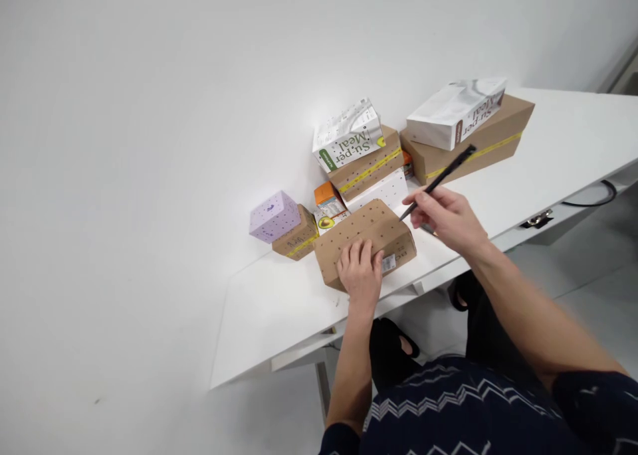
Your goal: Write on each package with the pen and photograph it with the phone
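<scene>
A brown cardboard box [366, 232] dotted with small dark marks lies on the white table, with a white label on its near side. My left hand [359, 272] rests on its top near the front edge, fingers apart and lying flat on the cardboard. Pinched in my right hand [443, 216] is a black pen [446, 175]. The pen's lower end is at the right part of the box's top; whether it touches cannot be made out.
Behind stand a dotted cardboard box [366, 169] under a white Su-per Meal box [347, 139], and a lilac box [274, 216] on a small carton [296, 236]. Farther right, another white box [456, 113] lies on a larger carton [478, 153]. The white table [279, 312] meets the wall.
</scene>
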Demonstrator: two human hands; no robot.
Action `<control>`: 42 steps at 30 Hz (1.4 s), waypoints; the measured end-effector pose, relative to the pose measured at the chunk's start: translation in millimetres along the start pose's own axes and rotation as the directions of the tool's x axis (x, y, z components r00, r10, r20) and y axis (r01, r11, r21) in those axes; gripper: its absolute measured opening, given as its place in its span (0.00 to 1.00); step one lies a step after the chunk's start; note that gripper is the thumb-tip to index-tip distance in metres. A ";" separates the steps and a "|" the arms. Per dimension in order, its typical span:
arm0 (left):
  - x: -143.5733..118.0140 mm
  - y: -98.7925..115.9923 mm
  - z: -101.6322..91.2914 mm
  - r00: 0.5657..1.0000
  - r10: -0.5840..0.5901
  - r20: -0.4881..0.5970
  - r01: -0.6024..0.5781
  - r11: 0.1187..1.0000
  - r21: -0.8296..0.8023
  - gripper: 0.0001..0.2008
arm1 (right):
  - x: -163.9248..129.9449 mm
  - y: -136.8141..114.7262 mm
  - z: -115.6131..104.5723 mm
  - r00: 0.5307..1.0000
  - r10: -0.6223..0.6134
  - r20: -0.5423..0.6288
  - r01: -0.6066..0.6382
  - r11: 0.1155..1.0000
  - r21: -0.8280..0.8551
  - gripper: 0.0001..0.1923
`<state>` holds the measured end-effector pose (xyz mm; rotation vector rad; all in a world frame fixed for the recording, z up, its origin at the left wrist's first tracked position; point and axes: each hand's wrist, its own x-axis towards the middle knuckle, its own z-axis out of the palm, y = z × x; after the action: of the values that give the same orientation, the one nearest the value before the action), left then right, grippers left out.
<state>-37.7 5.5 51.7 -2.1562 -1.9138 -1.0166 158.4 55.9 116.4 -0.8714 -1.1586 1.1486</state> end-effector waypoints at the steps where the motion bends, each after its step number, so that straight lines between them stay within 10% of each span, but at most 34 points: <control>1: -1.0 -0.2 0.7 1.000 0.004 0.000 -0.004 1.000 0.009 0.18 | 2.1 0.3 10.1 1.000 -0.013 0.022 0.013 1.000 0.011 0.18; 8: -7.7 -6.7 5.1 0.999 0.010 -0.038 -0.009 1.000 0.015 0.18 | 24.7 27.4 49.9 0.975 0.003 0.223 0.011 0.998 -0.063 0.17; 31: -21.6 -13.3 29.5 0.977 -0.214 -0.012 0.211 0.969 -0.126 0.19 | 27.0 42.1 47.4 0.928 -0.047 0.369 0.233 0.846 -0.480 0.10; 42: -17.2 -10.3 31.7 0.917 0.198 -0.347 -0.098 0.953 0.286 0.09 | 28.9 44.4 48.6 0.856 -0.164 0.490 0.433 0.746 -0.506 0.08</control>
<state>-33.9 8.1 14.5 -1.7780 -1.5805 -0.9916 101.4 91.9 91.3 -0.8724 -2.0245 0.6916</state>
